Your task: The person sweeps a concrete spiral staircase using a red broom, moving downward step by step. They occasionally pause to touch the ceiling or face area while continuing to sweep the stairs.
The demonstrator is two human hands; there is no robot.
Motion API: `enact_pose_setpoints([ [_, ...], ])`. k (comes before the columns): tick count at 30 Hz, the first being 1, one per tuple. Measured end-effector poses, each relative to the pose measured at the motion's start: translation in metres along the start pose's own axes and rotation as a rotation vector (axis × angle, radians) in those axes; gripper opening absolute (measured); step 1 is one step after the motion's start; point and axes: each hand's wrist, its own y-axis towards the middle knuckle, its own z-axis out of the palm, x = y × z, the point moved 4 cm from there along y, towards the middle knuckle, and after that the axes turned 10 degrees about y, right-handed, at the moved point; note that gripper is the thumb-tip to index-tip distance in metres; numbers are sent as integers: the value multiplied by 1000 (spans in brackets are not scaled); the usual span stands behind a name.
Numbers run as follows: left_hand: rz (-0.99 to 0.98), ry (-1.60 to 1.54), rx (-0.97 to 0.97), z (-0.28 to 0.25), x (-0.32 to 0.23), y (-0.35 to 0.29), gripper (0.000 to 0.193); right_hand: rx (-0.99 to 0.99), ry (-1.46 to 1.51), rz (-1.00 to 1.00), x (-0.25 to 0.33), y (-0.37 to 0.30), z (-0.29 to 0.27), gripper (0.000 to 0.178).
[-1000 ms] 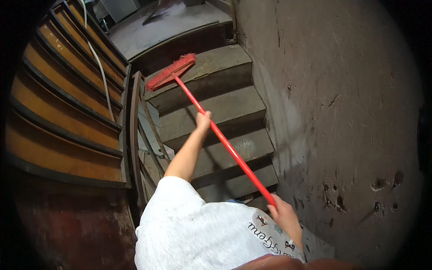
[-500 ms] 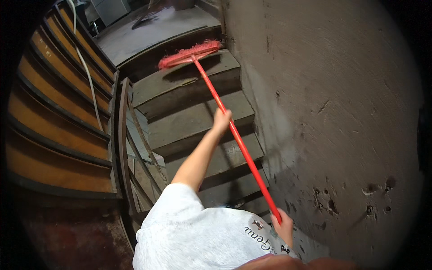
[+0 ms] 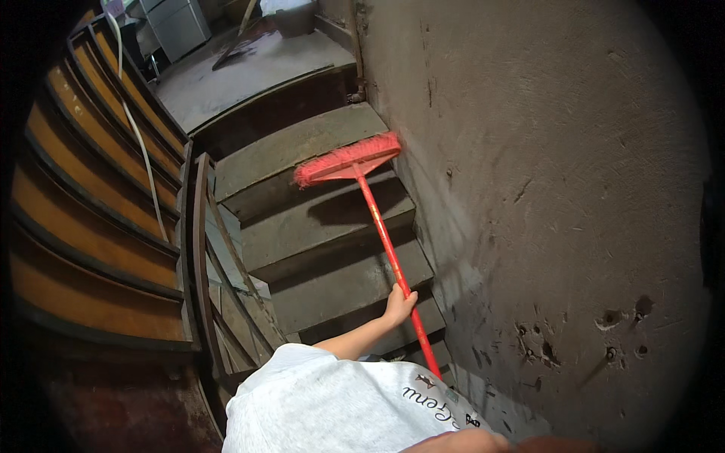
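A push broom with a red head (image 3: 349, 160) and a long red handle (image 3: 384, 234) slants over the staircase. My left hand (image 3: 400, 304) is closed around the handle's lower half. The bristles lie across the front edge of the top step (image 3: 302, 140), their right end close against the wall; whether they touch the step I cannot tell. A dark shadow of the head falls on the step below. The handle's near end disappears behind my pale grey shirt (image 3: 325, 404), and my right hand is out of sight.
A rough plaster wall (image 3: 544, 189) borders the stairs on the right. On the left stand a metal railing (image 3: 202, 249) and ribbed orange-brown panels (image 3: 98, 249) with a white cable (image 3: 140, 140). Beyond the top landing (image 3: 249, 90) are a bucket (image 3: 294, 21) and a stick-handled tool (image 3: 240, 36).
The broom head has come back toward me, from the rear of the top step to its front edge. My left hand moved nearer with it; my right hand has gone from view.
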Motion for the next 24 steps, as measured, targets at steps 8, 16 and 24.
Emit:
enact_pose_setpoints([
  [8, -158, -78, -147, -77, -18, 156, 20, -79, 132, -359, 159, 24, 12, 22],
  [16, -84, -92, -160, -5, 23, 47, 24, 20, 87, -76, 34, 8, 16, 23],
  [24, -261, -397, 181, -41, 36, -43, 21, -13, -1, -113, 46, -3, -1, 24],
])
